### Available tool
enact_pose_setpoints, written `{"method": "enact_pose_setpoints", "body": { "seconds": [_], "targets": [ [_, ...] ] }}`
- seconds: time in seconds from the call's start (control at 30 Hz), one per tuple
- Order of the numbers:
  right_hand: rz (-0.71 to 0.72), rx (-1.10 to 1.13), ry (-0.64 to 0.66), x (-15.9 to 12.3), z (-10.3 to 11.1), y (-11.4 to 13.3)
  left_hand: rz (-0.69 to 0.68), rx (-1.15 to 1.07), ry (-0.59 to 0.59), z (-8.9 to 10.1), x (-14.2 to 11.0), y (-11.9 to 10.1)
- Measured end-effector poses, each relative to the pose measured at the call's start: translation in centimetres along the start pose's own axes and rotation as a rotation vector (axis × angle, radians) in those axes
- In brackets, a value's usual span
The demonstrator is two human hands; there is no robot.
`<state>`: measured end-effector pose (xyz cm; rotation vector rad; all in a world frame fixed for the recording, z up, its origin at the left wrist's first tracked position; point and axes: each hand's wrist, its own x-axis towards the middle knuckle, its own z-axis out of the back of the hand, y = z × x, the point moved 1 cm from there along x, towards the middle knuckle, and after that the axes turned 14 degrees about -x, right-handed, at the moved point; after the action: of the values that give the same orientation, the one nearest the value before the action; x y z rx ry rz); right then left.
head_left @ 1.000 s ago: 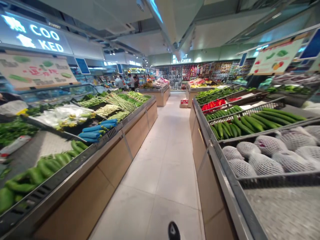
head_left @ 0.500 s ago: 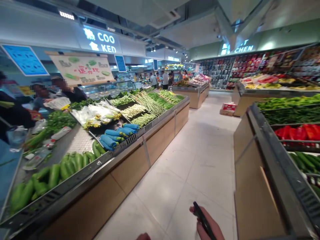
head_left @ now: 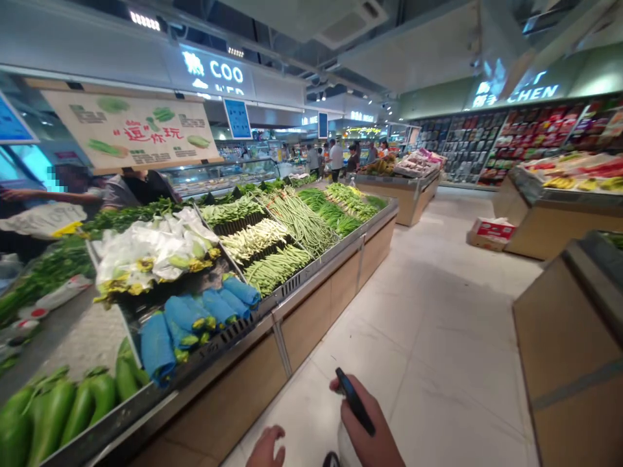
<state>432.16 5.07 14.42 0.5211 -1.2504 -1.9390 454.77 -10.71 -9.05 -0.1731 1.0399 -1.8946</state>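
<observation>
My right hand (head_left: 370, 431) is low in the middle of the view, wrapped round a dark phone (head_left: 355, 401) held edge-on over the pale floor. My left hand (head_left: 266, 447) shows only in part at the bottom edge, its fingers loosely curled and nothing seen in them. Both hands hang beside the front edge of the long produce counter (head_left: 311, 295) on my left. Nearest on that counter are blue-wrapped bundles (head_left: 195, 318) and green gourds (head_left: 58, 405).
The left counter carries bagged vegetables (head_left: 150, 250) and long green beans (head_left: 296, 224). Another wooden counter (head_left: 569, 344) stands at the right. A red and white box (head_left: 490, 232) lies on the tiled aisle floor (head_left: 438, 324). People stand behind the left counter and far down the aisle.
The view has swung left and moved forward along the aisle. My right hand with the phone has risen into view, and my left hand has come up at the bottom edge.
</observation>
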Motion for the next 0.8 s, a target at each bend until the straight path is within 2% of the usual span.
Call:
{"method": "enact_pose_setpoints", "body": {
  "seconds": [0.07,0.17,0.3,0.37,0.47,0.57,0.7,0.8],
  "targets": [
    [0.035,0.010,0.034,4.5,0.0,0.0,-0.021,0.019,-0.064,1.3,5.0,-1.6],
    [0.099,0.028,0.060,10.9,0.3,-0.3,-0.042,0.051,-0.195,3.6,11.2,-3.7],
    [0.090,0.016,0.109,19.2,0.2,-1.4,-0.059,0.084,-0.395,6.6,17.6,-5.3],
    [0.082,0.014,0.180,23.6,-0.2,-2.0,-0.044,0.092,-0.501,7.7,20.1,-5.4],
    [0.106,0.016,0.297,30.1,-1.4,-2.5,0.023,0.104,-0.649,8.3,22.8,-5.3],
    [0.154,0.022,0.394,36.1,-3.3,-2.5,0.111,0.126,-0.742,8.0,24.5,-5.6],
    [0.212,0.041,0.506,42.8,-5.4,-2.2,0.233,0.173,-0.796,7.9,25.6,-6.9],
    [0.199,0.039,0.547,46.9,-6.1,-2.0,0.361,0.249,-0.802,8.2,26.0,-7.8]
  ]
}}
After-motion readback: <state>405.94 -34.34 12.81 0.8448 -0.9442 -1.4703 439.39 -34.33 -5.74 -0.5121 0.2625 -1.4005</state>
